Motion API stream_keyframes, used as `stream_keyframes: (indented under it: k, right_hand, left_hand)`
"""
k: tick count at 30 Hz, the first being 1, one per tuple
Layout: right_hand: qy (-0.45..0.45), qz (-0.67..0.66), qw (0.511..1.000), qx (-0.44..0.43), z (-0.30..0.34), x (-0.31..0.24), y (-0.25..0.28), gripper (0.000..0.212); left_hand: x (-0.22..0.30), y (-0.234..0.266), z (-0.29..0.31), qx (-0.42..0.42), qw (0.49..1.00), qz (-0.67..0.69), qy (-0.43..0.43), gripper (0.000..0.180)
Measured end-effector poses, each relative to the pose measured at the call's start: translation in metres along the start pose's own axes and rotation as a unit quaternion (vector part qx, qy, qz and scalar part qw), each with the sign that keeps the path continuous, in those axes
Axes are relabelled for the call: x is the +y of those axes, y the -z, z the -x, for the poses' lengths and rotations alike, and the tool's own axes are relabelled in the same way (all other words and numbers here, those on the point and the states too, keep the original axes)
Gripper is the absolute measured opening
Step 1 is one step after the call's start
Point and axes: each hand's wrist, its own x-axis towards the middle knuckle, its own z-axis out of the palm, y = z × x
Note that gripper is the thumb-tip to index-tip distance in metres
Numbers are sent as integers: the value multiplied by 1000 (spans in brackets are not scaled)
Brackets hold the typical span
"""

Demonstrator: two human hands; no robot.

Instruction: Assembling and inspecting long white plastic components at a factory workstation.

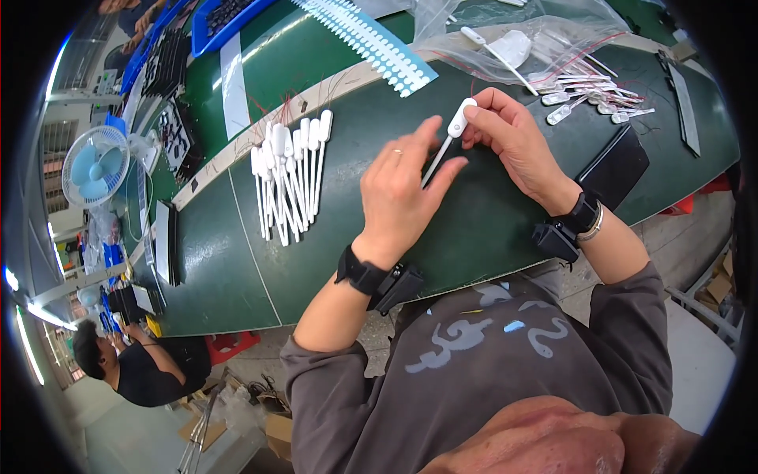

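Over the dark green table, my right hand (513, 142) pinches the wide head of a white plastic stick with a thin stem (459, 118) between thumb and fingertips. The stem slants down toward my left hand (399, 186), whose thumb and fingers are spread around its lower end. Whether they touch it I cannot tell. Left of my hands lies a bunch of similar white sticks (298, 154) with thin red wires at their heads. More white pieces with wires (604, 99) lie in a loose pile at the right, some showing their inner side.
Beyond my hands lies a light-blue sheet of white stickers (371, 43). A clear plastic bag (545, 51) with white parts is at the back right. A black phone-like slab (614, 167) rests near my right wrist. A fan (95, 166) and a seated person (142, 363) are at the left.
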Motion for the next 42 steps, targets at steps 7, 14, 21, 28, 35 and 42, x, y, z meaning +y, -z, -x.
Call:
stream_keyframes:
  k: [7, 14, 21, 28, 35, 42]
  right_hand:
    - [18, 61, 997, -37, 6, -4, -11, 26]
    - [-11, 40, 999, -31, 4, -2, -1, 31]
    - [-27, 38, 999, 1, 0, -4, 6, 34]
    - [-16, 89, 996, -25, -1, -5, -6, 34]
    - [-25, 140, 988, -59, 9, 8, 3, 32]
    - [-57, 128, 987, -80, 9, -2, -8, 36]
  left_hand:
    - [2, 5, 6, -83, 896, 315, 303, 20]
    - [-10, 8, 6, -67, 910, 299, 280, 17]
    - [-4, 20, -4, -137, 965, 129, 184, 13]
    - [-10, 12, 7, -108, 972, 139, 155, 24]
    - [-8, 23, 8, -169, 964, 146, 145, 24]
    - [-12, 26, 6, -187, 951, 204, 139, 27]
